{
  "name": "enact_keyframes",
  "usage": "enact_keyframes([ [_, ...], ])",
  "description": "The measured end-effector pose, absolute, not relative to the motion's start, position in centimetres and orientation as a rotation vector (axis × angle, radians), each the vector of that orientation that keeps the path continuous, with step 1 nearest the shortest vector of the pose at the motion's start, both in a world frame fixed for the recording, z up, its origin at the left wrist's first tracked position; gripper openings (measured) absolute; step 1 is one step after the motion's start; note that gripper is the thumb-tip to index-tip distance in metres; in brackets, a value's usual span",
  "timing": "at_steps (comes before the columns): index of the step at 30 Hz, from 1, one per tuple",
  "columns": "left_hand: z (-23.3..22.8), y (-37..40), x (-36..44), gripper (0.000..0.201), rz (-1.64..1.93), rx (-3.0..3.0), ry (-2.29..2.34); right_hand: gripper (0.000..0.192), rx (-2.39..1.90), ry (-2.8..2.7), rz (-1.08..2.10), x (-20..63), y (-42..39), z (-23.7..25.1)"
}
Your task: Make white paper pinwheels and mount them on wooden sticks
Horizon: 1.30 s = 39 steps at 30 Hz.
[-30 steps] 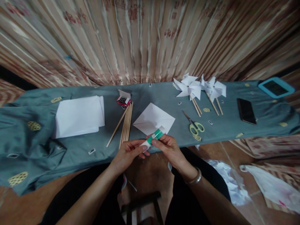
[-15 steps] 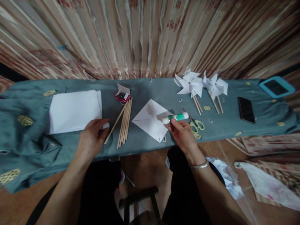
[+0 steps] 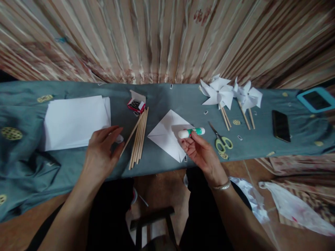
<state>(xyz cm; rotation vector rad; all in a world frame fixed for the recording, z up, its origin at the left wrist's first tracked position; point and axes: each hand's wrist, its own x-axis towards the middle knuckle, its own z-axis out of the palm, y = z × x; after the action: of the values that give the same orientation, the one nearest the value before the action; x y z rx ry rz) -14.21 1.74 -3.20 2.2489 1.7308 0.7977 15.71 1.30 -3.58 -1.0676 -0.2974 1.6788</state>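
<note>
My right hand (image 3: 202,153) grips a green-and-white glue stick (image 3: 196,131) between thumb and fingers. It is over the right side of a square white paper (image 3: 167,134), which lies cornerwise with slits running in from its corners. My left hand (image 3: 103,148) is at the near right corner of the paper stack, its thumb and fingers apart. Between them shows a small white cap-like piece (image 3: 119,139), seemingly resting on the cloth. Beside that hand lie several thin wooden sticks (image 3: 140,139), one slanting under the thumb.
A small open red-and-white box (image 3: 136,104) of dark pins stands behind the sticks. White paper stack (image 3: 75,122) lies left. Scissors (image 3: 222,142), paper pinwheels (image 3: 218,92), a phone (image 3: 281,125) and a blue-framed tablet (image 3: 316,99) are to the right. A curtain (image 3: 157,42) hangs behind.
The view has shifted a little. My left thumb and fingers have spread wider around the small white piece. My right hand and the glue stick have moved slightly left, clear of the scissors.
</note>
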Motion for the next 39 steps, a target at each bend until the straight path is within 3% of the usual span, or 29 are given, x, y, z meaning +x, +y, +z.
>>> enact_keyframes([
  [8,-3.7,0.5,-5.8,0.029,0.837,2.320,1.290,0.026,-1.069,-0.270,1.719,15.3,1.4,-3.6],
  [13,-4.4,0.5,-2.6,0.024,0.939,1.955,1.183,0.022,-1.070,-0.337,1.677,15.4,1.7,-3.4],
  [18,-4.0,1.8,-1.4,0.057,1.102,1.388,1.125,0.024,-1.042,-0.406,1.655,14.9,1.7,-2.2],
  [25,-3.2,2.4,-0.8,0.021,1.177,1.019,0.993,0.027,-1.074,-0.581,1.690,14.4,1.2,-1.7],
  [39,-3.0,2.4,-2.4,0.021,1.132,1.018,1.065,0.033,-1.279,-0.808,1.511,15.8,1.7,-2.2],
])
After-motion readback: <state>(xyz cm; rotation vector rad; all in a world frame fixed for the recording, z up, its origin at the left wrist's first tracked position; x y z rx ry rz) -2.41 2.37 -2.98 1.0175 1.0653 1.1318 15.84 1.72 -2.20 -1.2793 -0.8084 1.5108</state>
